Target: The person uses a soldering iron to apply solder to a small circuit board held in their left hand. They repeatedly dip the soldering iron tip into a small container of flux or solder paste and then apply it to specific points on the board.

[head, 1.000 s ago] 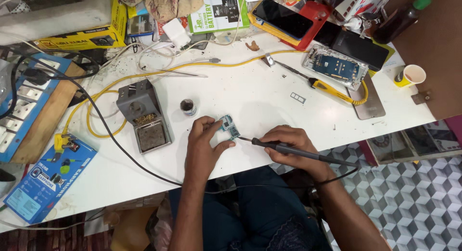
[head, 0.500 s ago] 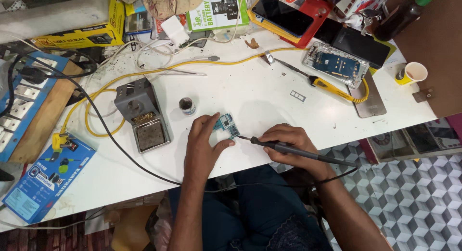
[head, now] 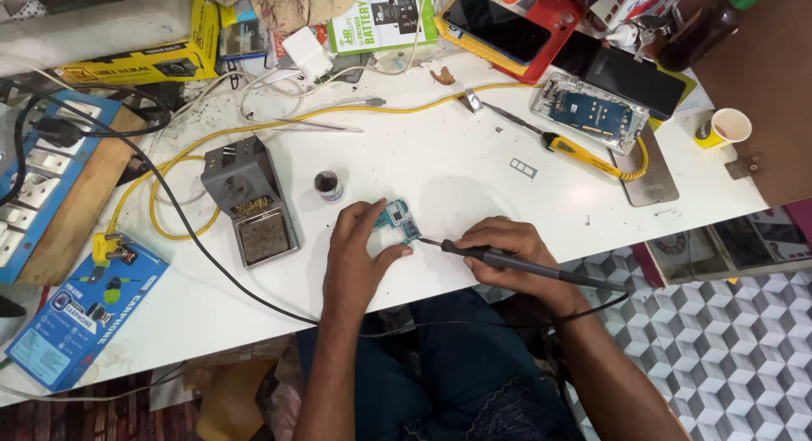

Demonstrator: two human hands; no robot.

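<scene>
White table (head: 474,166) fills frame centre. Grey stand (head: 250,200) left of centre. Left hand (head: 355,255) pinching small blue board (head: 397,219) at centre. Right hand (head: 507,248) gripping soldering iron (head: 524,263), tip touching board edge. Small pot (head: 328,186) just above left hand.

- A grey soldering stand (head: 250,202) is seen left on the white counter (head: 440,162), a small dark pot (head: 328,186) just beside it.
- A yellow-handled screwdriver (head: 568,147) is laid near an opened phone (head: 590,115).
- A paper cup (head: 730,126) is set at the right edge.
- A blue box (head: 83,309) is placed at lower left.
</scene>
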